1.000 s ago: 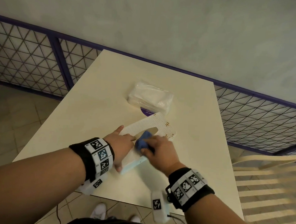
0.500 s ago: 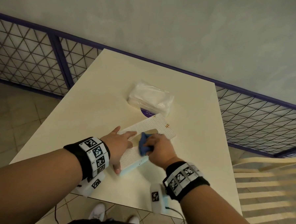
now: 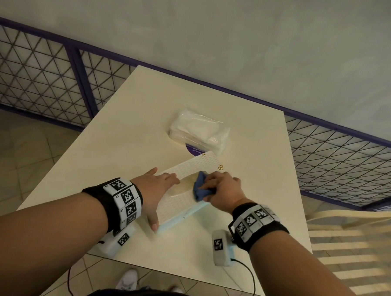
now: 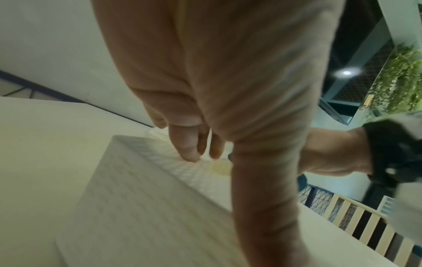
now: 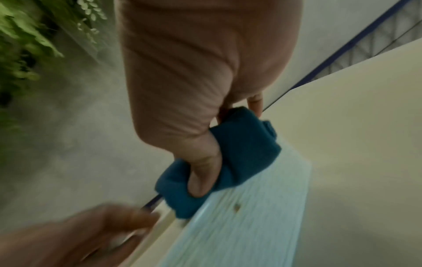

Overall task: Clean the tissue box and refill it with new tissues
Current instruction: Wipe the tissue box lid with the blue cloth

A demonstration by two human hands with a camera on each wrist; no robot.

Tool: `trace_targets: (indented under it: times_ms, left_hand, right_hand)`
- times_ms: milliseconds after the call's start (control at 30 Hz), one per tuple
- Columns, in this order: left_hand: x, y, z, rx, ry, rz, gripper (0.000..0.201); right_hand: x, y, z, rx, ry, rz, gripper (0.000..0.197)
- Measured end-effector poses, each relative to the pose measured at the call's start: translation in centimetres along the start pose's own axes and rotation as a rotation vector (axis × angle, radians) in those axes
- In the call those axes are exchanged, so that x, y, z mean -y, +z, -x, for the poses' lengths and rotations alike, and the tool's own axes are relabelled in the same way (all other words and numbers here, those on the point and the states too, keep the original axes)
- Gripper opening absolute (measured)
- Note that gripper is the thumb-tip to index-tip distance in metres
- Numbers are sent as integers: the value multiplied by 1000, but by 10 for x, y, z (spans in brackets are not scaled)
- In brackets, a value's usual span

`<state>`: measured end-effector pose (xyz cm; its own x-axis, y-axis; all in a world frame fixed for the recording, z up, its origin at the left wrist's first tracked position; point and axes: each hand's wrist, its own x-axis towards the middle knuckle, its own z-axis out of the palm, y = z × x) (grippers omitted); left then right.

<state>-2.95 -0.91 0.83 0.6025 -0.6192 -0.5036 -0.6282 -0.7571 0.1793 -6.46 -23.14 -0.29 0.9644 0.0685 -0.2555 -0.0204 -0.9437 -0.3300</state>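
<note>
A flat white tissue box (image 3: 182, 201) with a dotted top and pale blue sides lies slantwise on the cream table (image 3: 127, 139). My left hand (image 3: 158, 191) rests on its left part, fingers straight on the top and thumb down the near corner, steadying it. My right hand (image 3: 219, 190) grips a bunched blue cloth (image 3: 200, 189) and presses it on the box top beside the oval opening. In the right wrist view the blue cloth (image 5: 237, 155) sits under my thumb on the box (image 5: 242, 222). A plastic-wrapped pack of new tissues (image 3: 200, 130) lies behind the box.
A purple round sticker (image 3: 193, 150) shows on the table between the pack and the box. A purple-framed wire mesh fence (image 3: 339, 155) runs behind the table. A cream slatted chair (image 3: 352, 251) stands at the right. Tiled floor lies to the left.
My right hand has slid the blue cloth along the box top, away from me and to the right. The left hand stays on the box.
</note>
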Motion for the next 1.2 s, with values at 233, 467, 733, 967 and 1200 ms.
trace_targets:
  times_ms: [233,467,733,967,1200]
  left_hand:
    - [4,2,1,-38,10,98,144]
    - [8,-1,2,30,19,24,137]
    - [-8,9,1,-63,-24,-51,88]
    - [-16,7,-2,-35,-72,-105,88]
    - [-16,5,-1,-7,-84,-62,87]
  right_hand:
    - [67,35,11,171,-419,64,32]
    - [-2,3,0,47,-54,25,27]
    - [38,28,13,42,-169,40,29]
    - [-32,-2,-2,-149,157,-112,25]
    - [-17,7,-5,-199,186,-111,25]
